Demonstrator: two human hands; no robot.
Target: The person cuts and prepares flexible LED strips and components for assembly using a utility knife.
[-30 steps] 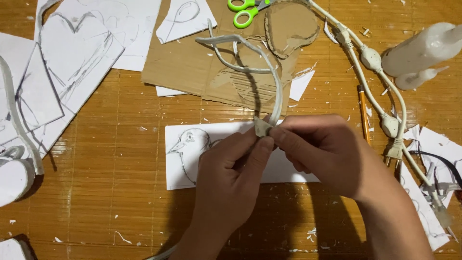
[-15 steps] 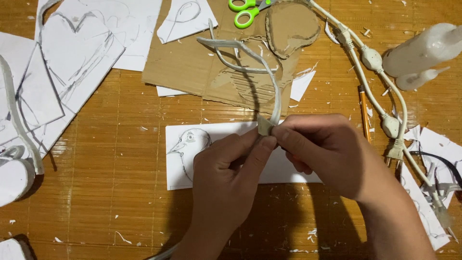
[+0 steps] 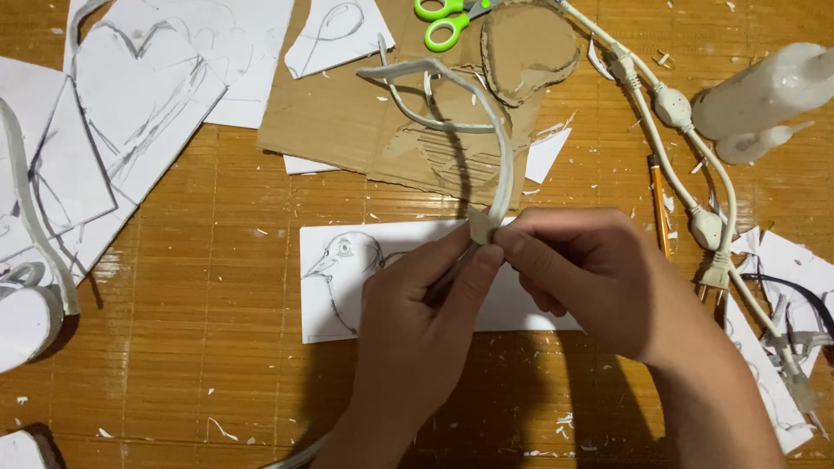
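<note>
Both hands pinch one pale curved strip [image 3: 502,165] at the centre of the frame: the left hand [image 3: 417,334] closes thumb and forefinger on its lower end, and the right hand [image 3: 599,278] meets it from the right, fingertips [image 3: 508,239] pressed to the same spot, where a small folded tab of the strip sticks up. From that pinch the strip arcs upward and bends left toward the upper middle of the frame, over a brown cardboard sheet [image 3: 347,122]. Under the hands lies a white rectangular paper with a pencil bird drawing [image 3: 343,269], the bird's head showing at its left end. On the cardboard's upper right rests a heart-shaped cardboard cutout [image 3: 526,48], and just left of it, at the top edge, lie green-handled scissors [image 3: 443,22]. White sheets with a pencilled heart outline [image 3: 143,95] fill the upper left. A white power cord with plugs [image 3: 686,148] runs down the right side, beside an orange pencil [image 3: 660,204]. At the upper right lies a white plastic bottle [image 3: 769,87] on its side, with no label that I can make out. Everything sits on a wooden slatted tabletop [image 3: 174,365] strewn with paper scraps.
</note>
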